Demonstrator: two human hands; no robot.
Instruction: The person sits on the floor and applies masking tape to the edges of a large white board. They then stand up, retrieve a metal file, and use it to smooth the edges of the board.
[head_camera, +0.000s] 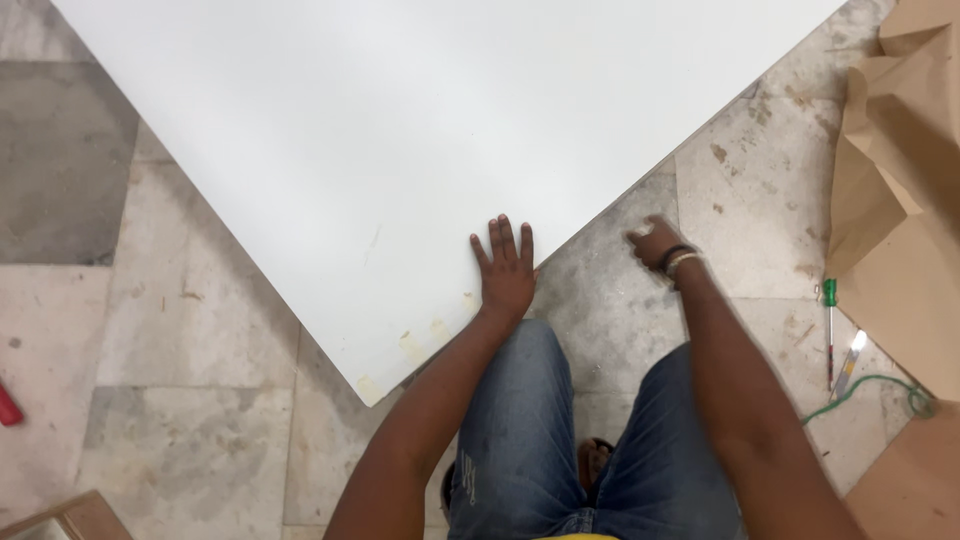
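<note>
Denim-clad legs of the person filled the near centre of the view, above a stone-tiled floor. Both bare forearms extended away from the camera. Left hand lay flat and released, fingers spread, palm down on the near right edge of a large white board. That board rested on the floor and occupied most of the far half of the scene, one corner pointing toward the near centre-left. Right hand was blurred, sitting just beside the board's right edge over the tiles; whether it was clenched or touched the edge could not be told. Dark and pale bands circled its wrist. Near the right, a green-handled screwdriver lay on the floor, with a small white-tipped tool just beside it and a green cord curling nearby. Brown cardboard lined the right side. A red object showed at the left edge.
</note>
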